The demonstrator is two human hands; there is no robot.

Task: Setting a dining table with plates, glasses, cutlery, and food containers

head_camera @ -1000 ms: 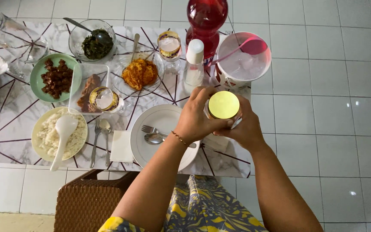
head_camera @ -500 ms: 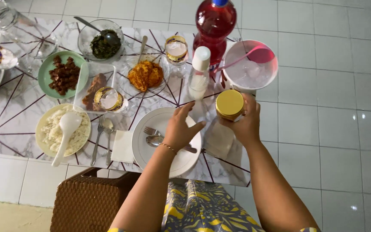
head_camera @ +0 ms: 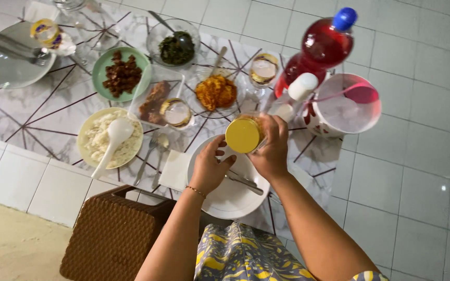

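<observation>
Overhead, the right hand (head_camera: pixel 273 151) gripped a gold-lidded jar (head_camera: pixel 244 134), held above the white plate (head_camera: pixel 230 200); jar contents not discernible. Left hand (head_camera: pixel 209 169) hovered open over the same plate, fingers curled loosely, beside the jar. Fork and spoon (head_camera: pixel 243 181) lay on the plate. Marble table (head_camera: pixel 22 117) carried: cream plate of white rice (head_camera: pixel 100 138) with white spoon; green plate of dark meat pieces (head_camera: pixel 122 75); glass bowl of dark greens (head_camera: pixel 175 48); glass bowl of orange food (head_camera: pixel 215 92); white bucket of ice (head_camera: pixel 344 112); red drink bottle (head_camera: pixel 321 49), blue cap.
</observation>
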